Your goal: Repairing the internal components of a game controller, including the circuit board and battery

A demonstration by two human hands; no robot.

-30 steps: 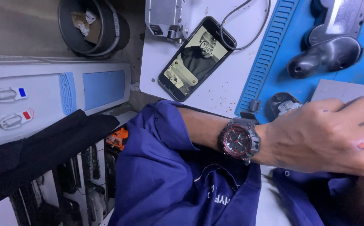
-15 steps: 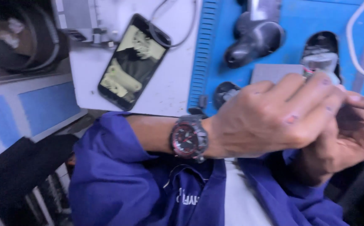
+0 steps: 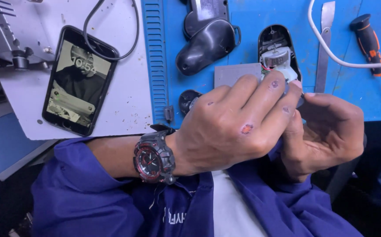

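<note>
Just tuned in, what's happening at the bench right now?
A person in a blue jacket has both hands together over the blue mat. The left hand, with a black and red wristwatch, covers whatever small part the right hand pinches; it is hidden. Behind them lies an opened black casing showing a motor, a black shell, a screwdriver, and a phone.

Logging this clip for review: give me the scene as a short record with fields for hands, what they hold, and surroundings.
left hand: left hand, wristwatch on wrist, fingers curled over a small part
right hand: right hand, meets the left at the fingertips
held item: mostly hidden; cannot identify
grip: both closed, contents unclear
surface: blue mat
nearby: open black housing, black cover, screwdriver, phone, white cable
</note>
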